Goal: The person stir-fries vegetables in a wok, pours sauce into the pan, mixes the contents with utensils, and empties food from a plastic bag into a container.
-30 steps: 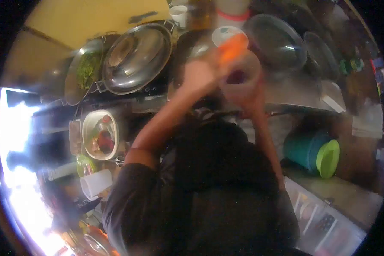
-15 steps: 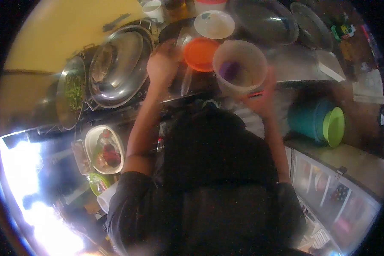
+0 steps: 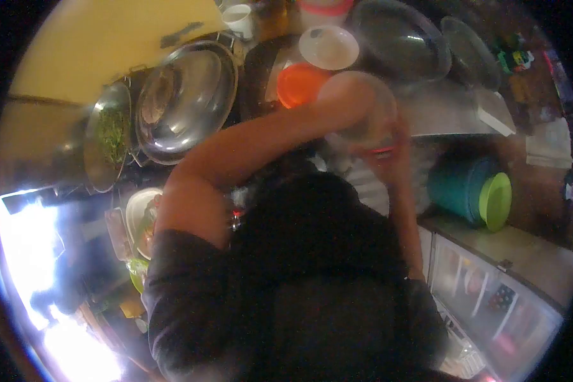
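the covered wok [image 3: 188,105] sits well left of the left hand [image 3: 355,102]; the tub [image 3: 385,114] is around that hand, which dips into its mouth, too blurred to tell whether spread or pinching; the right hand [image 3: 388,156] curls against the tub's near side; the bowl [image 3: 329,48] lies beyond the left hand, the orange lid [image 3: 299,84] just left of it

The domed lid [image 3: 194,99] in the upper left of the frame was glossy, smooth metal. Near top center, the container [image 3: 381,116] looked like translucent plastic, the round orange lid [image 3: 299,85] like smooth plastic, and the white bowl [image 3: 329,48] smooth. At right, the teal bucket [image 3: 459,191] appeared plastic; below center, the dark shirt [image 3: 331,254] was matt cloth.
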The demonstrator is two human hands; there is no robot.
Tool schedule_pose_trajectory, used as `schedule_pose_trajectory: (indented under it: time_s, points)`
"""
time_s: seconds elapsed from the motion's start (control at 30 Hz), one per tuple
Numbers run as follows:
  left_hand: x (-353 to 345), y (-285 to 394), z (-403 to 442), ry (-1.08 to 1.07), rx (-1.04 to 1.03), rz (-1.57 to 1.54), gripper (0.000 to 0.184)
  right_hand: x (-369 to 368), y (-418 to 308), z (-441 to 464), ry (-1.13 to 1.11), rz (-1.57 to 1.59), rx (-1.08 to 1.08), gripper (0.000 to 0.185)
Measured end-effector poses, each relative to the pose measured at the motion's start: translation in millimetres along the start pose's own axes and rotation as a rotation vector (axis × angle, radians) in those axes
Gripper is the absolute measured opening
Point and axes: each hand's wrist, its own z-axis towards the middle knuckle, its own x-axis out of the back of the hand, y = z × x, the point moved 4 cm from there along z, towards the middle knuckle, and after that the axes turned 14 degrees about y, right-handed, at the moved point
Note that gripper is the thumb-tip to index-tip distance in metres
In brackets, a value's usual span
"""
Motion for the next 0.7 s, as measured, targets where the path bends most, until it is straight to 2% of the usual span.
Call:
schedule_pose_trajectory:
  time_s: [0.03,0.07,0.13,0.17,0.2,0.23,0.3,0.33,0.37,0.4,0.43,0.5,0.57,0.63,0.67,0.7]
  points:
    - [38,15,8,-0.003,-0.008,0.004,0.022,1,0,0,0.0,-0.062,-0.028,0.066]
    - [83,33,14,-0.112,0.011,0.107,0.023,3,3,-2,0.007,-0.063,-0.031,0.066]
    - [107,27,10,-0.228,0.029,0.205,0.024,18,10,-7,0.126,-0.182,0.066,0.06]
    - [112,8,9,-0.033,0.186,0.157,0.025,25,12,-7,0.124,-0.186,0.059,0.06]
    - [118,-10,6,0.165,0.341,0.108,0.026,33,12,-4,0.1,-0.333,0.068,0.06]
    - [124,-22,1,0.163,0.341,0.105,0.026,39,14,-2,0.074,-0.479,0.08,0.059]
    - [133,-56,-15,0.169,0.676,-0.235,0.03,50,16,-1,0.102,-0.501,0.0,0.062]
    - [129,-69,-20,0.174,0.679,-0.236,0.03,56,21,1,0.13,-0.519,-0.079,0.064]
    - [118,-83,-29,0.167,0.639,-0.105,0.032,62,34,-2,0.126,-0.515,-0.073,0.064]
    - [104,-98,-38,0.161,0.601,0.028,0.034,70,57,-10,0.155,-0.41,-0.085,0.068]
    - [84,-118,-49,0.169,0.61,0.033,0.034,71,68,-14,0.164,-0.35,-0.086,0.07]
    - [41,-155,-76,-0.036,0.712,0.224,0.035,72,85,-18,0.223,-0.302,-0.128,0.075]
    - [34,-157,-89,0.064,0.754,0.155,0.036,72,107,-22,0.263,-0.294,-0.152,0.077]
    - [37,-145,-96,0.175,0.81,0.085,0.037,74,136,-29,0.239,-0.494,-0.158,0.08]
    - [45,-129,-95,0.158,0.889,0.009,0.037,73,130,-20,0.214,-0.465,-0.131,0.08]
    - [50,-114,-99,0.153,0.977,-0.06,0.036,73,125,-15,0.229,-0.291,-0.281,0.08]
